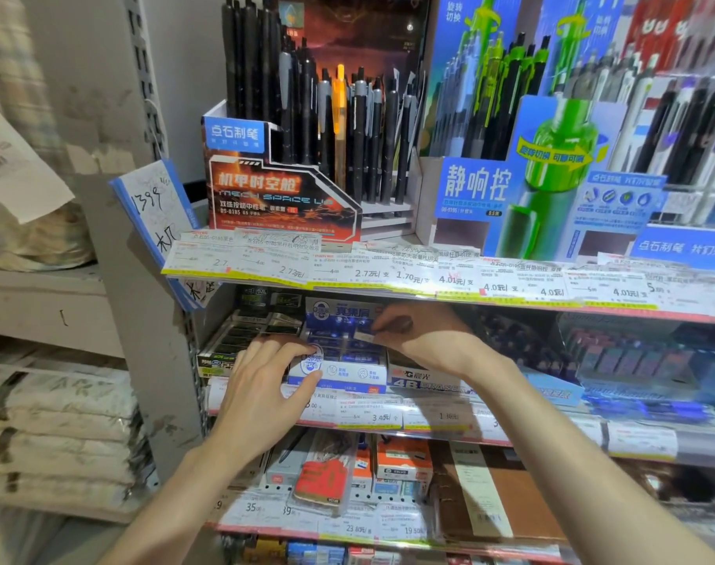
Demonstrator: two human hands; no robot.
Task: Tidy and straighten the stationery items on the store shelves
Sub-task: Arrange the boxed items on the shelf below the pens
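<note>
A blue-and-white display box of erasers stands on the middle shelf, with rows of small blue-wrapped erasers inside it. My left hand grips the box's front left corner, thumb on its front face and fingers over its top edge. My right hand reaches in from the right and pinches one small eraser above the rows in the box. Left of it sits a black display box of dark items. To its right a 4B eraser box is partly hidden by my right wrist.
The top shelf carries a pen display with black pens and a blue-green pen display. Price-tag strips run along the shelf edges. Boxed goods fill the lower shelf. A grey upright and stacked paper stand at left.
</note>
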